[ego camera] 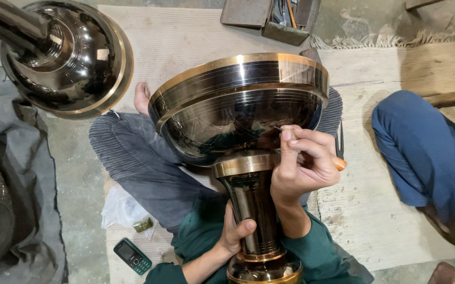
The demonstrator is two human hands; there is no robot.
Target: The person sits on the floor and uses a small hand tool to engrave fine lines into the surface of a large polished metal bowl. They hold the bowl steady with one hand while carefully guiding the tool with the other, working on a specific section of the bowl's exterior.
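Note:
A large dark polished metal vessel (238,105) with brass bands lies across my lap, its bowl pointing away from me. My left hand (236,234) grips its narrow stem near the base. My right hand (302,163) holds a thin engraving tool with an orange handle (339,163). The tool's metal tip touches the dark bowl surface just above the brass collar (243,164).
A second, similar dark and brass vessel (64,55) lies at the upper left. A green mobile phone (132,256) and a clear plastic bag (122,209) rest on the mat by my left knee. Another person's blue-trousered leg (422,147) is at the right. A metal toolbox (272,16) sits at the top.

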